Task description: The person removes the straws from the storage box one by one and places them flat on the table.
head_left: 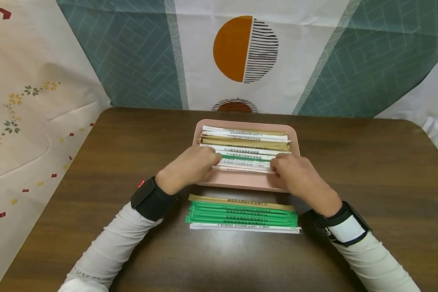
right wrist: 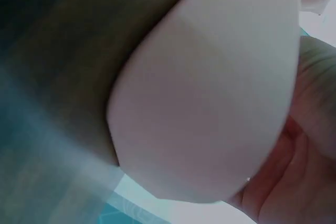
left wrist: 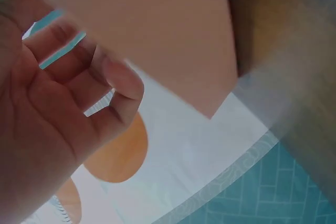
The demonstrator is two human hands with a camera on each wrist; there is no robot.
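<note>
A pink tray [head_left: 237, 183] holds a stack of paper-wrapped straws [head_left: 242, 151] in white and tan, with a thin green wrapped straw [head_left: 246, 157] among them. Over the tray's left side, my left hand [head_left: 193, 164] pinches the left ends of the front straws with curled fingers. At their right ends, my right hand [head_left: 299, 172] grips them in the same way, its fingertips down inside the tray. The tray's wall [left wrist: 152, 30] covers part of the left hand in the left wrist view. In the right wrist view it hides the right fingertips.
In front of the tray, a row of wrapped straws lies on the brown table [head_left: 149, 251]: a tan one [head_left: 241, 201] at the back, several green ones [head_left: 241, 215], and a white one [head_left: 244, 228] nearest me. Patterned cloth [head_left: 138, 52] hangs behind the table.
</note>
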